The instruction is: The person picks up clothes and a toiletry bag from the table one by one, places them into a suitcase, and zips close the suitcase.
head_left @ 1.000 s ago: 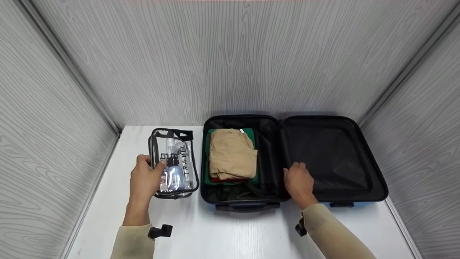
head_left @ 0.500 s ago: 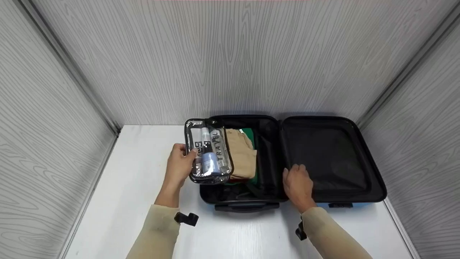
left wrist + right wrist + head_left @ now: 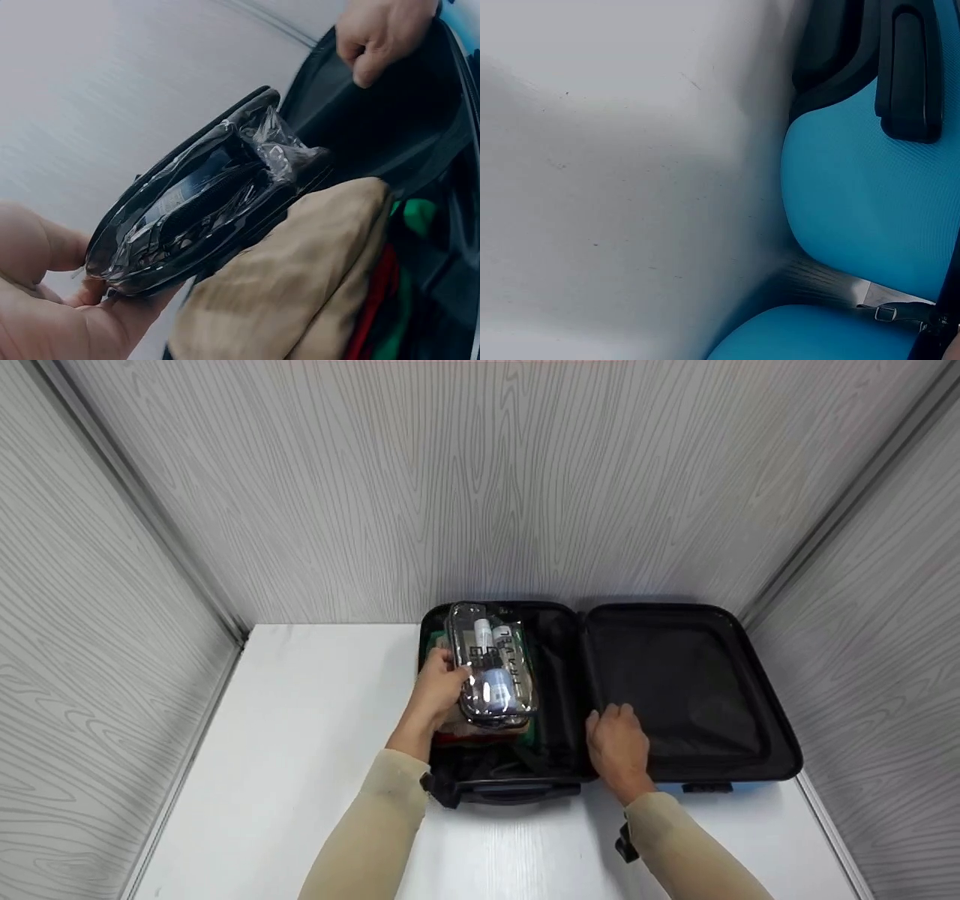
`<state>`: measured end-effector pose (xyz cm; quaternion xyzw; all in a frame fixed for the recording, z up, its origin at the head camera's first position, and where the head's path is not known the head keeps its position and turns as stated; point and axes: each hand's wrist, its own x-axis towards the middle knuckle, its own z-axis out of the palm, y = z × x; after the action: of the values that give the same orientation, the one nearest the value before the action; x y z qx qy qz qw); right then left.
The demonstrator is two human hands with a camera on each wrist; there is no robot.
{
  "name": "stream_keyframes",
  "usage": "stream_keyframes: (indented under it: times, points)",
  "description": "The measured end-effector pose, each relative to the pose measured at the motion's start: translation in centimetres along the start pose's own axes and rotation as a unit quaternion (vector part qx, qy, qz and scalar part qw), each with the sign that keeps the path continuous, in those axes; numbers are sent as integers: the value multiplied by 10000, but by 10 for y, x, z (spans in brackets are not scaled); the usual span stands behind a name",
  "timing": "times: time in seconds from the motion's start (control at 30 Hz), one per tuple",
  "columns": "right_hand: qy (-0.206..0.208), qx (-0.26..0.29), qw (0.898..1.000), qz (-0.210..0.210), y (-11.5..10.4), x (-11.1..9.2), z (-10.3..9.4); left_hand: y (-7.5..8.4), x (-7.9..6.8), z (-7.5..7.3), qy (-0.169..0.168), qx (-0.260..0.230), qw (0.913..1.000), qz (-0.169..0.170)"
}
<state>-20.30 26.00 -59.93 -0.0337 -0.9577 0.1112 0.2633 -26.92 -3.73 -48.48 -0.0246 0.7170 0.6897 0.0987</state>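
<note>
Head view: the pouch is pinched by the left hand over the clothes; right of that grip, the case is touched by the right hand, its hold unclear. Left wrist view: clothes seem packed, pouch unplaced. Right wrist view: 2 shells seem unclosed.

Sleeves: left sleeve and right sleeve, beige, long, plain-surfaced, ending at the wrist. Cuff fittings: left clip and right clip, both black, small, angular. Left hand and right hand: bare.
</note>
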Motion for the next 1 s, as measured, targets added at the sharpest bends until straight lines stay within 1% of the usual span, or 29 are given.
stream_keyframes:
  times: [0.13, 0.27, 0.37, 0.47, 0.6, 0.67, 0.77, 0.87, 1.0]
  points:
    - [88, 12, 10000, -31, 1, -1, 0, -2, 12, 18, -26, 298, 9995, -101]
    - [-26, 19, 9999, 97, 1, 1, -2, -3, 25, 37, -92, 446, 9989, -118]
    - [-108, 51, 9998, 150, 1, 1, -4, -5, 32, 50, -165, 466, 9987, -109]
    - [-124, 86, 9998, 151, 1, 0, -6, -11, 37, 61, -136, 701, 9974, -50]
    - [-83, 80, 9998, 154, -1, -2, -7, -20, 40, 73, -33, 1087, 9941, 56]
    - [1, 48, 9999, 113, -2, -2, -8, -24, 40, 79, -2, 1245, 9922, 113]
    - [140, -17, 9999, 43, -4, -2, -7, -30, 40, 87, -29, 1484, 9887, 199]
    - [178, -57, 9998, 27, -5, -3, -6, -36, 39, 92, -202, 1609, 9866, 200]
    - [115, -16, 9999, 72, -5, -4, -5, -45, 37, 96, -595, 1717, 9831, 213]
